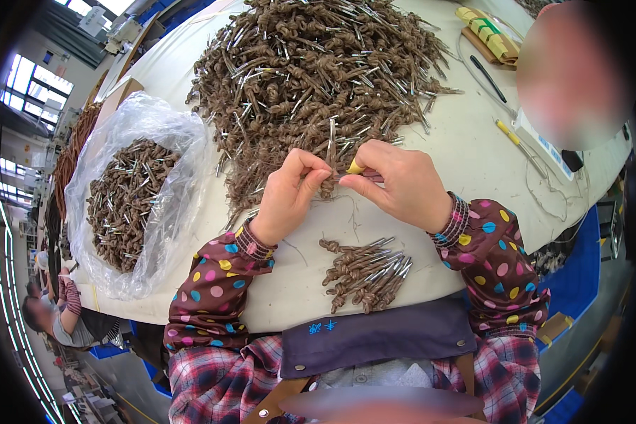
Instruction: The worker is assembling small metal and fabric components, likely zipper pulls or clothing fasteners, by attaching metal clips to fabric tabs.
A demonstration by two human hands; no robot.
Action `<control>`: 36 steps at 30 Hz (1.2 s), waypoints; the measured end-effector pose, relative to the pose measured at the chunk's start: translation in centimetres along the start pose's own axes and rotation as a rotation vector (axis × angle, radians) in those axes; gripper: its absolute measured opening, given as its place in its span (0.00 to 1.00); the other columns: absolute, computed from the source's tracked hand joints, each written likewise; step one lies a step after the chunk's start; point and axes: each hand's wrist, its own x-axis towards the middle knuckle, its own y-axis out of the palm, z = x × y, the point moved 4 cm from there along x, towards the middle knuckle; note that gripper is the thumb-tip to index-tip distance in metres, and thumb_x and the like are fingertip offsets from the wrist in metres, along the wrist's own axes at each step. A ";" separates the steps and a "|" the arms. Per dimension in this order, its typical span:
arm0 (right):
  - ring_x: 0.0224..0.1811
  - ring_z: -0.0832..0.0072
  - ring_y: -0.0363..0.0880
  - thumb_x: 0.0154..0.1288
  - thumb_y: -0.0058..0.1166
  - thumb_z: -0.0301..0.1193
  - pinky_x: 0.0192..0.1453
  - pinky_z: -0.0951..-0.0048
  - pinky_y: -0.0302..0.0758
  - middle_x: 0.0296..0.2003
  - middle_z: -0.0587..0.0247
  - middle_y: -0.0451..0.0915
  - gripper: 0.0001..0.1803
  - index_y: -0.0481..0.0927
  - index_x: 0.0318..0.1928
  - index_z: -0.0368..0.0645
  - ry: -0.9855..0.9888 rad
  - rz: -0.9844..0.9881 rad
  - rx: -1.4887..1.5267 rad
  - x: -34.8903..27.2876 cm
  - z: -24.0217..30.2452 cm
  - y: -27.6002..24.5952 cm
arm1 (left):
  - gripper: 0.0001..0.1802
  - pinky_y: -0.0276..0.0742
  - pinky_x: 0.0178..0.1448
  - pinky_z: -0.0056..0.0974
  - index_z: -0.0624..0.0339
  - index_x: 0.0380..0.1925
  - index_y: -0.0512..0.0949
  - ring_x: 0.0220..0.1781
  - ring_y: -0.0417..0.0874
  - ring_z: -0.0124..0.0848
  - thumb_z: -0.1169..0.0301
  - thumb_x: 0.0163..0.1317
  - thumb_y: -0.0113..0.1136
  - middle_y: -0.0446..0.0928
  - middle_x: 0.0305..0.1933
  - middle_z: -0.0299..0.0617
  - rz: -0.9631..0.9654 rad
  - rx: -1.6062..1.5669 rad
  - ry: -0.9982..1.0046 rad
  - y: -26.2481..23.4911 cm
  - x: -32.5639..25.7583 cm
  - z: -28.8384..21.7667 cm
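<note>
My left hand [292, 189] pinches a knotted brown cord [327, 186] between thumb and forefinger, just in front of the big pile. The cord's silvery tips point up and away from me. Close beside it, my right hand [406, 180] is closed round a small tool with a yellow part [355, 167]; its working end is mostly hidden by my fingers. Loose fibres hang under the cord. Nearer to me lies a small bunch of knotted cords [367, 274] with metal tips, fanned toward the right.
A large pile of knotted cords [311, 78] covers the table's far middle. At left, a clear plastic bag [180, 212] holds more. To the right are a black pen [487, 78], a yellow-handled tool [519, 145] and a white power strip [544, 145]. Another person sits at the far right.
</note>
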 end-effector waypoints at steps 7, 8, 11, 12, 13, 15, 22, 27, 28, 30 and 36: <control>0.25 0.64 0.76 0.61 0.58 0.42 0.26 0.66 0.70 0.26 0.65 0.75 0.14 0.74 0.30 0.46 -0.020 0.030 -0.029 -0.1 0.0 0.2 | 0.04 0.75 0.40 0.31 0.64 0.38 0.72 0.35 0.81 0.29 0.75 0.66 0.55 0.79 0.33 0.43 0.043 0.035 0.002 0.2 0.0 -0.6; 0.25 0.64 0.76 0.60 0.58 0.42 0.26 0.66 0.70 0.26 0.66 0.75 0.14 0.74 0.30 0.46 -0.024 0.035 -0.027 -0.1 -0.1 0.2 | 0.04 0.75 0.40 0.31 0.64 0.38 0.72 0.35 0.81 0.29 0.75 0.66 0.55 0.79 0.33 0.43 0.043 0.035 0.003 0.2 -0.1 -0.6; 0.25 0.64 0.77 0.60 0.59 0.42 0.26 0.66 0.70 0.26 0.66 0.76 0.14 0.74 0.30 0.46 -0.032 0.047 -0.022 -0.1 -0.1 0.1 | 0.04 0.75 0.40 0.31 0.64 0.38 0.72 0.34 0.81 0.29 0.76 0.65 0.55 0.79 0.33 0.43 0.048 0.025 0.001 0.2 -0.1 -0.5; 0.25 0.65 0.77 0.60 0.59 0.42 0.26 0.66 0.70 0.26 0.66 0.76 0.13 0.74 0.30 0.46 -0.036 0.055 -0.018 0.0 -0.1 0.2 | 0.04 0.75 0.39 0.31 0.64 0.38 0.72 0.34 0.80 0.29 0.76 0.65 0.55 0.79 0.33 0.43 0.049 0.050 0.021 0.2 -0.1 -0.6; 0.25 0.65 0.77 0.60 0.59 0.42 0.26 0.66 0.70 0.26 0.66 0.76 0.13 0.74 0.30 0.46 -0.036 0.055 -0.018 0.0 0.0 0.2 | 0.04 0.75 0.39 0.31 0.64 0.38 0.72 0.33 0.80 0.29 0.76 0.65 0.55 0.79 0.32 0.43 0.050 0.075 0.041 0.2 -0.1 -0.7; 0.25 0.65 0.77 0.59 0.59 0.42 0.26 0.66 0.70 0.26 0.66 0.76 0.14 0.74 0.30 0.46 -0.029 0.063 -0.009 0.0 0.0 0.3 | 0.04 0.74 0.38 0.31 0.64 0.38 0.72 0.32 0.80 0.29 0.76 0.66 0.55 0.78 0.32 0.42 0.054 0.100 0.056 0.2 -0.2 -0.6; 0.23 0.70 0.76 0.57 0.62 0.43 0.26 0.72 0.70 0.26 0.64 0.77 0.16 0.75 0.32 0.45 0.089 0.062 0.194 0.2 -1.2 0.0 | 0.04 0.73 0.36 0.30 0.64 0.39 0.70 0.31 0.78 0.27 0.75 0.67 0.53 0.78 0.30 0.41 0.052 -0.131 -0.056 0.6 -0.2 0.6; 0.27 0.85 0.73 0.59 0.64 0.42 0.31 0.79 0.69 0.29 0.67 0.79 0.21 0.76 0.41 0.36 0.408 0.011 0.744 0.7 -2.5 0.8 | 0.04 0.73 0.36 0.30 0.64 0.39 0.69 0.32 0.78 0.25 0.74 0.68 0.51 0.78 0.29 0.39 0.066 -0.080 -0.020 0.7 -0.2 0.2; 0.33 0.87 0.74 0.60 0.64 0.38 0.38 0.81 0.71 0.32 0.70 0.79 0.21 0.76 0.45 0.32 0.608 0.117 0.944 0.2 -2.3 1.4 | 0.04 0.74 0.37 0.30 0.64 0.39 0.69 0.32 0.78 0.25 0.75 0.68 0.50 0.78 0.29 0.39 0.085 -0.113 -0.032 0.9 -0.2 0.1; 0.34 0.86 0.75 0.61 0.63 0.36 0.41 0.82 0.71 0.33 0.69 0.80 0.21 0.76 0.45 0.32 0.633 0.192 1.033 0.3 -1.4 2.2 | 0.04 0.74 0.37 0.30 0.64 0.38 0.69 0.32 0.79 0.25 0.75 0.69 0.50 0.79 0.29 0.38 0.084 -0.130 -0.043 0.9 -0.3 0.2; 0.36 0.79 0.79 0.59 0.62 0.31 0.42 0.77 0.75 0.34 0.61 0.82 0.15 0.78 0.43 0.34 0.449 0.088 0.616 0.2 -3.6 1.1 | 0.04 0.72 0.44 0.36 0.61 0.39 0.72 0.36 0.79 0.34 0.74 0.65 0.54 0.78 0.31 0.39 -0.071 0.479 0.021 -2.6 1.7 -0.6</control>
